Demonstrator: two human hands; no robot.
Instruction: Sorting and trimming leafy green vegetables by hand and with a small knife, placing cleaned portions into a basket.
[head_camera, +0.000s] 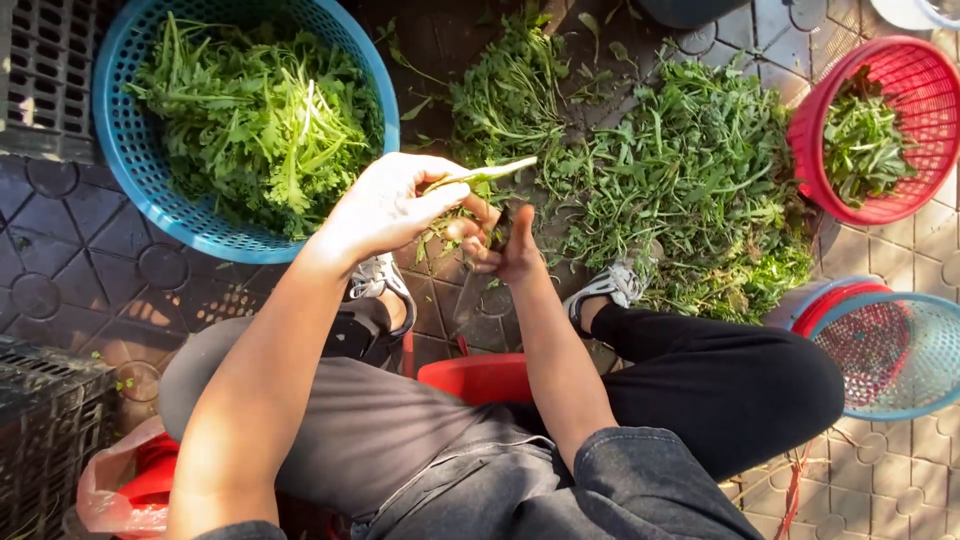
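Note:
My left hand (390, 205) is closed around a bunch of leafy greens, and a pale green stem (490, 173) sticks out to the right between thumb and fingers. My right hand (505, 245) is just below and to the right of it, fingers pinched on the lower end of the same greens; what else it holds is hidden. Both hands hover above the paved ground between my shoes. A loose heap of cut greens (680, 170) lies on the ground ahead of the hands.
A blue basket (120, 170) full of greens stands at the upper left. A red basket (815, 150) with some greens sits at the upper right, and stacked blue and red baskets (900, 400) lie at the right. A black crate (45, 420) is at the lower left.

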